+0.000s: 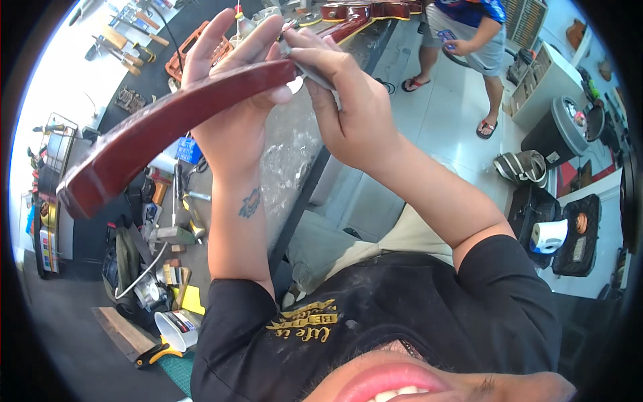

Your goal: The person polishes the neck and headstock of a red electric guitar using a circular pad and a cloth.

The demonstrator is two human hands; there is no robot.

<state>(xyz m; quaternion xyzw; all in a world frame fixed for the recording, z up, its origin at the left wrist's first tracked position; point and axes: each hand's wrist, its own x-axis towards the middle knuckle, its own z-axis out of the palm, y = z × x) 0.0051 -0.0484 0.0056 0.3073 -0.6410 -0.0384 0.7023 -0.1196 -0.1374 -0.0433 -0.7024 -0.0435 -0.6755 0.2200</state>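
A long, curved, glossy dark red wooden piece (177,119) is raised above the bench, its wide end toward the left and its narrow end between my hands. My left hand (231,141) supports it from behind, palm against it and fingers stretched upward past its top edge. At the narrow end, my right hand (362,110) pinches a thin grey sheet (313,74) against or right beside the wood. Whether that sheet is abrasive paper cannot be made out. The wood covers part of my left palm.
Below my arms runs a dusty workbench (289,164). A red guitar body (345,12) lies at its far end. Tools, a white tub (175,330) and a yellow-handled tool (161,352) crowd the left. Another person (469,40) stands far right, near a black bin (556,134).
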